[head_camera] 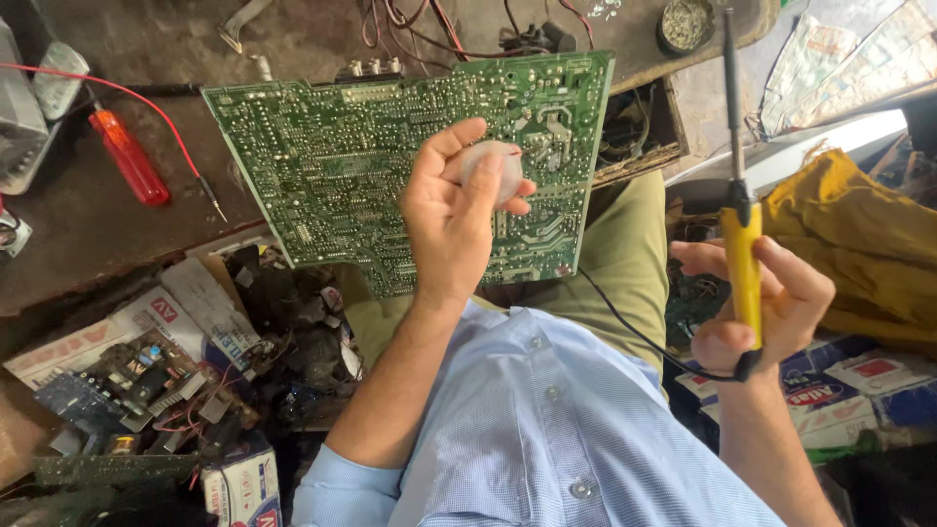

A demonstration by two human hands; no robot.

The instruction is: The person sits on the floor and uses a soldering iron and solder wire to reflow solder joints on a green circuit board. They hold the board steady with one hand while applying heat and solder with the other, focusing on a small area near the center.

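Observation:
A large green circuit board (361,146) rests solder side up between the bench edge and my lap. My left hand (454,220) hovers over its right half and grips a small round whitish container (491,168) between thumb and fingers. My right hand (766,303), off to the right of the board, holds a yellow-handled soldering iron (742,249) upright. Its dark tip points away from me, and its black cord (634,327) trails across my lap.
A red-handled probe (127,154) with a red wire lies on the dark bench (88,224) at left. Boxes, a smaller circuit board (132,381) and loose parts crowd the lower left. A yellow cloth (859,234) and printed cartons (859,385) sit at right. A round tin (686,24) stands at the top.

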